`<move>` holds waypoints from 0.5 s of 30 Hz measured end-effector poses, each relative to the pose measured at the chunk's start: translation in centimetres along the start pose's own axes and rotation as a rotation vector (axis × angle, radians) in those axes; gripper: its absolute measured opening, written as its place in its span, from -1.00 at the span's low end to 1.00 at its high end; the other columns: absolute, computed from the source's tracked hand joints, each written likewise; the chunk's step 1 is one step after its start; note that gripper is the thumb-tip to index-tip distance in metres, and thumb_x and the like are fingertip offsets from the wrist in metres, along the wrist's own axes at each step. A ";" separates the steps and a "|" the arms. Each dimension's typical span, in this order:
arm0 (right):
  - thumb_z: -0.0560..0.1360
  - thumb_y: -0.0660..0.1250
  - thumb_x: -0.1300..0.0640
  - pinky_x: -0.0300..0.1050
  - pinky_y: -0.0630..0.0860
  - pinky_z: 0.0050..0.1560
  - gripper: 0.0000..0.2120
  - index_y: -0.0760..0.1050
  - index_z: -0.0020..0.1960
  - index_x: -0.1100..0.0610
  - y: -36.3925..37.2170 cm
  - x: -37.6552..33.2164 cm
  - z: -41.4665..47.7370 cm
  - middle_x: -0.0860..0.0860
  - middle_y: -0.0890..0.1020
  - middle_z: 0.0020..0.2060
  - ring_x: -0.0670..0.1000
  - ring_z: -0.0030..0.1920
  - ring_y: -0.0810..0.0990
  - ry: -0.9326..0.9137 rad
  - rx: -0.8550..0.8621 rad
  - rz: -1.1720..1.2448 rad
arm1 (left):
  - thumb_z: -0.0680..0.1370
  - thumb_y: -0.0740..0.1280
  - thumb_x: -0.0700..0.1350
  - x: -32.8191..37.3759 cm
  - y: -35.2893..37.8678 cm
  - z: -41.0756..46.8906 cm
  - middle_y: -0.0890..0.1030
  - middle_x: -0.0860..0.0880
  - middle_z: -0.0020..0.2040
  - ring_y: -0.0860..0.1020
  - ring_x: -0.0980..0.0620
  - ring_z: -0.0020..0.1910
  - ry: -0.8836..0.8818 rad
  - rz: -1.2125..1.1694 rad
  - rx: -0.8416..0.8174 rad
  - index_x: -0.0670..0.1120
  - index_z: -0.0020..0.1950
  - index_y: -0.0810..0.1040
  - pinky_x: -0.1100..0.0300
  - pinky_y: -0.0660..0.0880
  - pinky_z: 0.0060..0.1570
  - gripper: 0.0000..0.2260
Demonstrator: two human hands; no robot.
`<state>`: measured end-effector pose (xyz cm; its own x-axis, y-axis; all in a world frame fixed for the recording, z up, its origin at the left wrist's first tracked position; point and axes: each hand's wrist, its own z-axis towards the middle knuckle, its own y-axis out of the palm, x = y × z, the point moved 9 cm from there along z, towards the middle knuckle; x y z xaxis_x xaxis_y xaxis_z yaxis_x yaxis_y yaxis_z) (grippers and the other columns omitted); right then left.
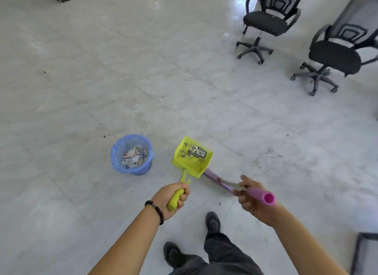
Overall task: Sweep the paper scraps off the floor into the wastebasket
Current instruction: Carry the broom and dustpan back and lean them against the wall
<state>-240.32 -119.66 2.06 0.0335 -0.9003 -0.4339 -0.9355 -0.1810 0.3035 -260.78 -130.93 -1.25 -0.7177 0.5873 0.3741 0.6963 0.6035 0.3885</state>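
A blue mesh wastebasket (116, 158) stands on the tiled floor with paper scraps (134, 156) inside it. To its right hangs a yellow-green dustpan (184, 162), dirty, with a barcode label in it. My left hand (172, 199) is shut on the dustpan's handle. My right hand (252, 201) grips the pink handle of a purple broom (263, 195), whose head runs behind the dustpan's right edge. The broom head is mostly hidden and blurred.
Two black office chairs on castors stand at the far right (266, 23) (335, 55). A dark frame edge (360, 248) shows at the bottom right. My shoes (212, 221) and dark trousers are below the hands. Small dark specks (106, 136) lie on the floor near the wastebasket.
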 end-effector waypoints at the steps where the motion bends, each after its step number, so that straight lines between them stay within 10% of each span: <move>1: 0.57 0.22 0.16 -0.25 0.40 -0.57 -0.84 0.47 0.14 0.10 -0.8 -0.1 0.4 0.18 0.53 -0.22 -0.01 -0.51 0.46 -0.069 0.029 0.011 | 0.58 0.32 -0.19 -0.8 0.0 1.2 0.54 -0.04 -0.34 0.43 0.15 -0.58 -0.048 0.039 -0.002 -0.13 -0.12 0.47 0.37 0.34 -0.65 -0.91; 9: 0.62 -0.06 0.11 -0.04 0.44 -0.19 -0.62 0.53 0.14 0.07 -4.8 -2.2 -0.1 0.22 0.66 0.04 0.17 -0.10 0.57 -0.248 0.041 -0.027 | 0.47 0.50 -0.10 -2.2 2.5 7.3 0.62 -0.31 0.11 0.53 0.11 -0.55 -0.152 0.273 0.102 -0.19 0.17 0.53 0.33 0.50 -0.57 -0.65; 15: 0.56 0.20 0.33 -0.02 0.52 -0.07 -0.64 0.43 0.21 -0.07 -7.7 -7.2 1.2 0.07 0.63 0.11 0.03 -0.05 0.66 -0.301 -0.012 -0.401 | 0.58 0.32 -0.28 0.0 6.4 10.2 0.55 -0.24 -0.16 0.50 0.12 -0.60 -0.123 0.503 0.211 -0.21 0.01 0.46 0.34 0.38 -0.62 -0.95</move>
<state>-233.75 -111.34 1.81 0.2850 -0.6052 -0.7433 -0.8658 -0.4953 0.0713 -256.35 -121.59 -7.30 -0.2996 0.8820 0.3636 0.9475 0.3196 0.0055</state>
